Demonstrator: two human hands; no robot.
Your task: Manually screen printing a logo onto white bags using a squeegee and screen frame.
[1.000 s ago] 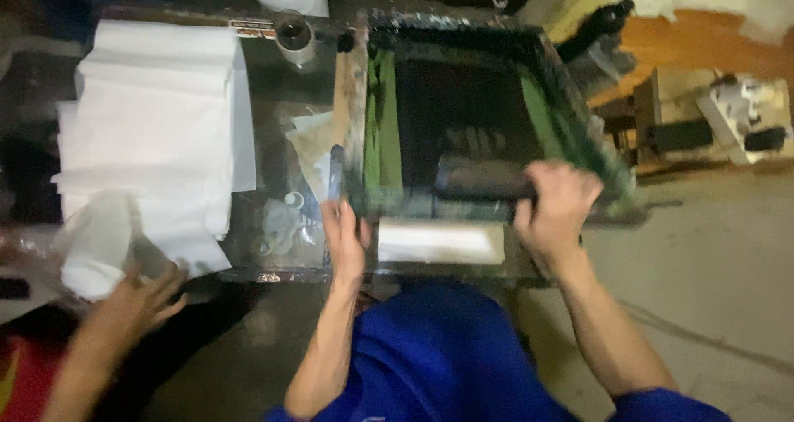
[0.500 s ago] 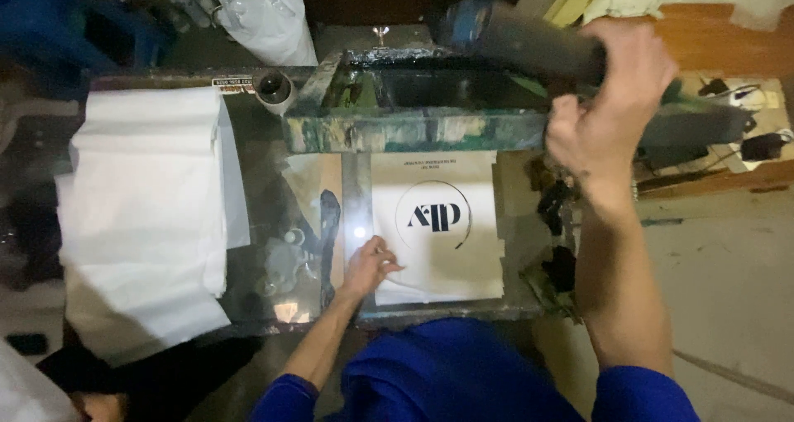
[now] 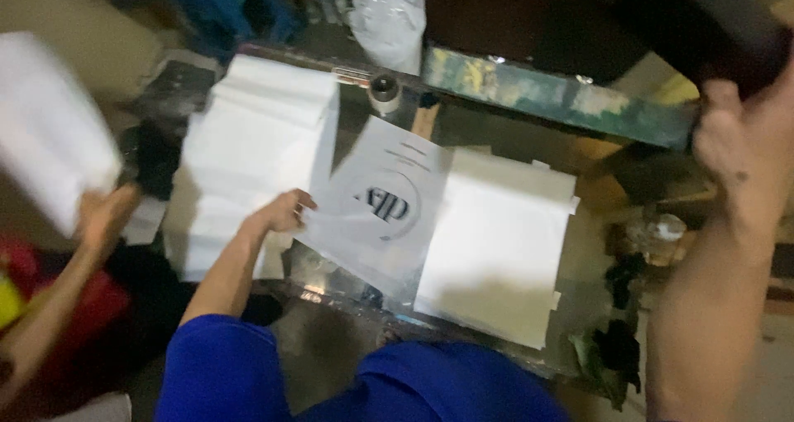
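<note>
Left hand (image 3: 281, 213) pinches the printed sheet (image 3: 382, 207) off the bench (image 3: 347, 265); right hand (image 3: 736, 132) grips the raised screen frame (image 3: 562, 95), fingers clenched.

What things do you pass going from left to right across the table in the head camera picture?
Another person's hand holding a blurred white sheet → stack of white sheets → left hand → printed sheet → blank white sheet → right hand.

Not much room here tbh. The raised screen frame (image 3: 562, 95) blocks the far side, the white paper stack (image 3: 256, 157) fills the left, and a tape roll (image 3: 385, 91) sits far-centre. Only open glass is near, under the printed sheet (image 3: 380, 207).
</note>
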